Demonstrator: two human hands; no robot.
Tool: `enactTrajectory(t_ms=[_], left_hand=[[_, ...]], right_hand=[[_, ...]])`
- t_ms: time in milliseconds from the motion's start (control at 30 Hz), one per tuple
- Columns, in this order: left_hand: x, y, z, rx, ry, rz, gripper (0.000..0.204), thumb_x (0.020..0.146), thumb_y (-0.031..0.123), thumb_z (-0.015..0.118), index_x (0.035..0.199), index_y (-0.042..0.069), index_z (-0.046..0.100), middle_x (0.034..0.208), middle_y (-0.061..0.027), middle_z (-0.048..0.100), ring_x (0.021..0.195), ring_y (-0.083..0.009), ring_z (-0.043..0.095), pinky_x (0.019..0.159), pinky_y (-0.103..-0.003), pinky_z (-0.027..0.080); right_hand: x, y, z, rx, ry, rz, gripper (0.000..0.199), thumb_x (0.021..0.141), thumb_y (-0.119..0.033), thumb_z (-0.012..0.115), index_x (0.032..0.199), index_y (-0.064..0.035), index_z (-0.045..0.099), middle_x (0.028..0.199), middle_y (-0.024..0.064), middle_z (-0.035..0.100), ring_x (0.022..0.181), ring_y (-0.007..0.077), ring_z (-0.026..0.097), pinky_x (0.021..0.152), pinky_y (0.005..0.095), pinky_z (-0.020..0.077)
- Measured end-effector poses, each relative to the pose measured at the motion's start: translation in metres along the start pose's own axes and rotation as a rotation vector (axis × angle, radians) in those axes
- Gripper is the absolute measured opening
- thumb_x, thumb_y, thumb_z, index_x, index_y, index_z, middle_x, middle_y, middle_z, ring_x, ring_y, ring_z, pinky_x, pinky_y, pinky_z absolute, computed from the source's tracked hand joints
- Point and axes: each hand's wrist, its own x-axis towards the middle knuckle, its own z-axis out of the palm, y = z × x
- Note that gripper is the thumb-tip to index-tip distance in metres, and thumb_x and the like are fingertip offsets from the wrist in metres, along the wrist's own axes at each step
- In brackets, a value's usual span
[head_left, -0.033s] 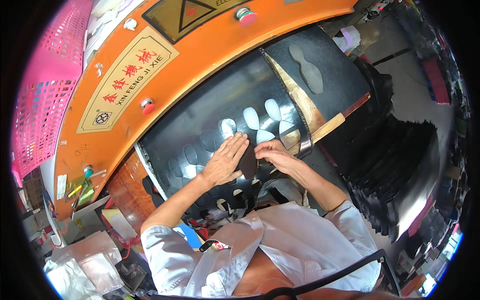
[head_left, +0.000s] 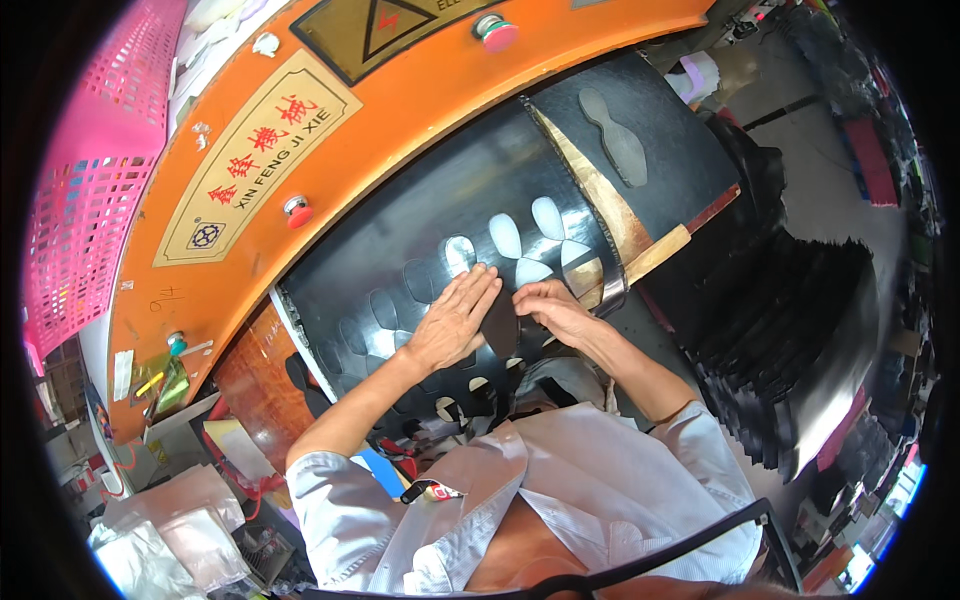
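Holes dot sheet; outlined shapes remain.
Left hand lies flat on piece; right hand curls, grip unclear.

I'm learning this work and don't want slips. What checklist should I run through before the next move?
1. Left hand flat by the dark piece, fingers extended: ok.
2. Right hand gripping the piece: cannot tell; its fingers are bent near the edge, their contact unclear.
3. Outlines in the black sheet all opened: not ok; several at left look filled with black.
4. Loose sole away from both hands: ok, it lies beyond the sheet's right edge.
5. Red buttons clear of hands: ok.
6. Machine switched off: cannot tell.
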Motion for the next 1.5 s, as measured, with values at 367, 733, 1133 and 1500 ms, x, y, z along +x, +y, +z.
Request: enactTrajectory(t_ms=[367, 733, 1133, 1500], left_hand=[[-0.002, -0.009, 0.003, -0.876, 0.309, -0.497, 0.039, 0.1, 0.013, 0.065, 0.136, -0.001, 0.065, 0.133, -0.018, 0.07, 0.13, -0.0326, 0.064, 0.112, -0.041, 0.047], [0.015, -0.011, 0.041, -0.23, 0.591, -0.081, 0.051, 0.073, -0.006, 0.068, 0.123, 0.002, 0.071, 0.122, -0.0185, 0.074, 0.122, -0.0352, 0.068, 0.11, -0.047, 0.05], [0.022, 0.002, 0.03, -0.551, 0.574, -0.553, 0.027, 0.096, 0.02, 0.073, 0.112, -0.002, 0.075, 0.099, -0.0231, 0.075, 0.094, -0.0411, 0.073, 0.084, -0.046, 0.055], [0.027, -0.011, 0.045, -0.372, 0.713, -0.266, 0.042, 0.077, -0.004, 0.075, 0.118, 0.005, 0.076, 0.113, -0.0165, 0.077, 0.106, -0.038, 0.072, 0.103, -0.044, 0.053]], right_hand=[[-0.014, 0.005, 0.06, -0.256, 0.354, -0.41, 0.014, 0.101, -0.007, 0.072, 0.101, 0.001, 0.061, 0.087, 0.0065, 0.071, 0.074, 0.0104, 0.068, 0.067, 0.024, 0.0537], [0.011, 0.029, 0.049, -0.129, 0.494, -0.417, 0.024, 0.107, -0.012, 0.063, 0.121, 0.0068, 0.061, 0.084, 0.0083, 0.073, 0.058, 0.0097, 0.06, 0.054, 0.0242, 0.049], [0.016, 0.04, 0.062, -0.177, 0.596, -0.569, 0.018, 0.105, -0.016, 0.068, 0.103, 0.0024, 0.068, 0.076, 0.0015, 0.069, 0.053, 0.003, 0.049, 0.047, 0.023, 0.0376], [0.015, 0.021, 0.065, -0.114, 0.465, -0.404, 0.025, 0.108, -0.023, 0.063, 0.1, 0.0, 0.071, 0.065, -0.0045, 0.056, 0.054, 0.0032, 0.043, 0.049, 0.0234, 0.0317]])
